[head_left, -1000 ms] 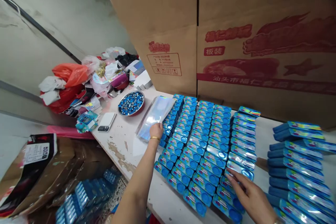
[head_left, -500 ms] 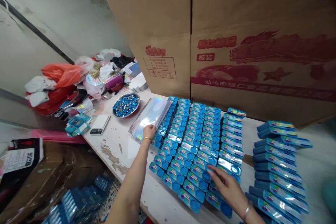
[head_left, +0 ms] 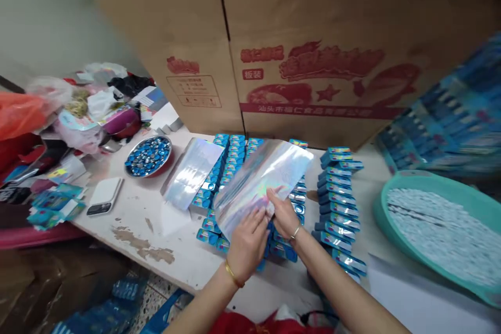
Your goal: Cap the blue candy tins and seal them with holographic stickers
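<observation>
A shiny silver holographic sheet (head_left: 250, 182) is lifted at a tilt over the rows of small blue boxes (head_left: 208, 237), hiding many of them. My right hand (head_left: 284, 215) pinches its lower right edge, thumb on top. Close beside it, my left hand (head_left: 247, 244) holds the near edge, fingers laid together over the sheet. More such sheets lie in a stack (head_left: 193, 172) to the left, partly against the blue boxes. Another column of blue boxes (head_left: 338, 203) stands to the right of the held sheet.
Blue round pieces fill a metal bowl (head_left: 148, 156); a white scale (head_left: 105, 195) lies left of it. A teal basin (head_left: 395, 229) of small pale pieces sits at the right. Large cartons (head_left: 305, 73) stand behind. Bags and packets (head_left: 82, 120) crowd the far left.
My left hand has lifted a silver sheet off the stack and carried it right over the boxes. My right hand has moved from the boxes to grip it. The view has swung right.
</observation>
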